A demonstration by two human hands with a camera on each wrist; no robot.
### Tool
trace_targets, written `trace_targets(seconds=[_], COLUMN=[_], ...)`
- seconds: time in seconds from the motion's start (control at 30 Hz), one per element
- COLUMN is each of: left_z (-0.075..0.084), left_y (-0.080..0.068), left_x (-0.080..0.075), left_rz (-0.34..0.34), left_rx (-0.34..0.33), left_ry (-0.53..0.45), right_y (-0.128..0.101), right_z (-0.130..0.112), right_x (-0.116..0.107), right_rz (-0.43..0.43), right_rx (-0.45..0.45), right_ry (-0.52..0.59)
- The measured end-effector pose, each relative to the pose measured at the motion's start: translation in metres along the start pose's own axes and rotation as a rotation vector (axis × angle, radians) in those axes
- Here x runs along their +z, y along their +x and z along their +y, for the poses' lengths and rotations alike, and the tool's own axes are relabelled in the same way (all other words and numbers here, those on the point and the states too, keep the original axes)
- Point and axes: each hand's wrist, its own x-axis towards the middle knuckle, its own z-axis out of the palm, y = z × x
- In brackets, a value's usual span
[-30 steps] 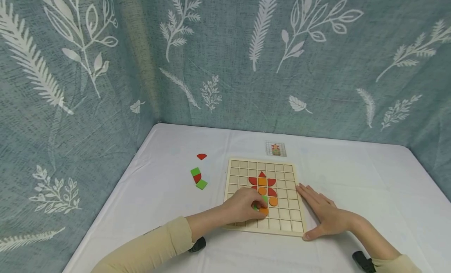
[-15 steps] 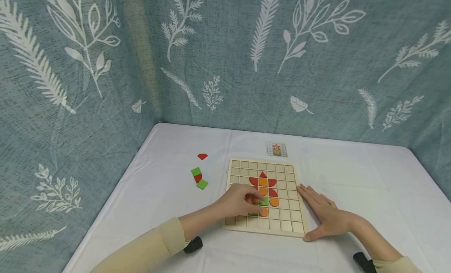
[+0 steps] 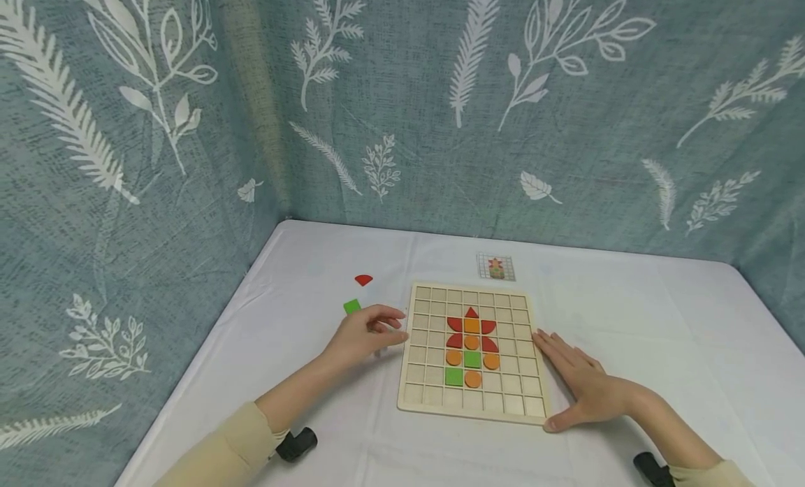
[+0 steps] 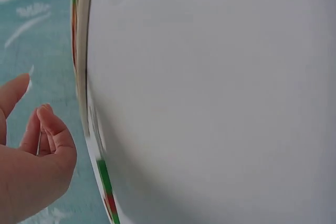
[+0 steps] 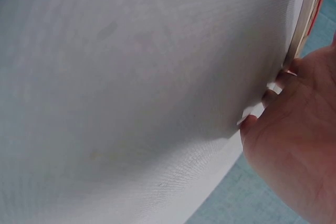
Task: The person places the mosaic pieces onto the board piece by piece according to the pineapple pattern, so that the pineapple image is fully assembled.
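Note:
A wooden grid board (image 3: 428, 395) lies on the table with red, orange and green pieces set in its squares. Near its bottom are a green square (image 3: 453, 376) and an orange disc (image 3: 473, 379). My left hand (image 3: 360, 337) hovers just left of the board, fingers loosely bent, with nothing seen between them in the left wrist view. Under and behind it lie loose pieces; a green square (image 3: 352, 306) shows, others are hidden by the hand in the head view. My right hand (image 3: 591, 389) rests at the board's right edge, fingertips and thumb touching it, fingers straight.
Behind the board lies a small card (image 3: 496, 266) printed with a coloured pattern on a grid. A loose red quarter-round piece (image 3: 363, 279) sits at the back left. The white-covered table (image 3: 314, 256) meets a blue-green leaf-print curtain (image 3: 402, 110).
My left hand has let go of an orange disc in the square left of the upper green one, then moved left off the board toward the loose pieces. My right hand stays put.

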Motion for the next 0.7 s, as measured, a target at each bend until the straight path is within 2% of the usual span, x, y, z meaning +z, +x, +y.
trace_targets(seconds=[0.13, 0.37, 0.7], left_z=[-0.009, -0.02, -0.028], left_y=[-0.003, -0.009, -0.012], left_x=[-0.018, -0.044, -0.065], left_rz=[0.028, 0.059, 0.062], left_rx=[-0.026, -0.028, -0.023], left_ry=[0.025, 0.073, 0.177], right_y=[-0.002, -0.002, -0.001], right_z=[-0.001, -0.001, 0.001], right_x=[0.0, 0.001, 0.0], right_rz=[0.007, 0.003, -0.005], right_rx=[-0.003, -0.001, 0.011], right_ry=[0.0, -0.001, -0.006])
